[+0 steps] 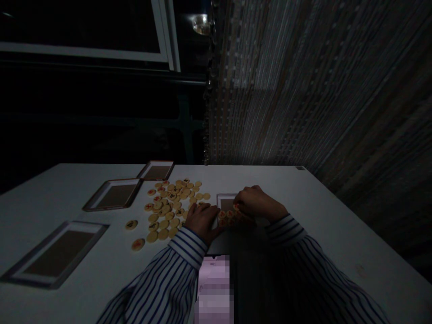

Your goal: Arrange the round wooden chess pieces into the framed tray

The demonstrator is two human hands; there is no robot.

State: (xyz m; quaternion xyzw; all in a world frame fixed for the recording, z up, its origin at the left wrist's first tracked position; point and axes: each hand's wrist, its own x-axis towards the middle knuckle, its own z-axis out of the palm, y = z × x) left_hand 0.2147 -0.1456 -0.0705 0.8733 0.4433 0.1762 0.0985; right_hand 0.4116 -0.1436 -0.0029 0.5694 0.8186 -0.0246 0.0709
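Bending over a smooth, pale desk (337,234) in dim light, a person in striped cloth sleeves (178,274) works both hands at a shallow rectangular tray (225,198) with a light rim and a dark brown floor. The left hand (201,221) lies knuckles up against the tray's left edge, fingers curled down. Its grip is narrow, but it cannot be told whether anything sits inside it. The right hand (257,202) arches over the tray's right side, its fingertips bent onto a short row of discs (227,214) lined up edge to edge inside the tray. Its grip looks narrow too, and the shadow hides whether it pinches a disc or only touches the row. These discs are flat, round and cream-coloured, with red marks on their faces.

Just left of the left hand, a loose heap of discs (172,202) of the same kind spreads over the desk. Some show black marks, some red, and some a plain face. A stray disc (138,244) lies nearer the person, apart from the heap.

Further left lie three more flat trays of the same build: a near tray (57,254), a middle tray (114,194) and a far tray (157,172), the last two almost corner to corner. Behind the desk hangs a curtain (303,90) of thin, ribbed vertical strands, beside a pale window frame (162,31).
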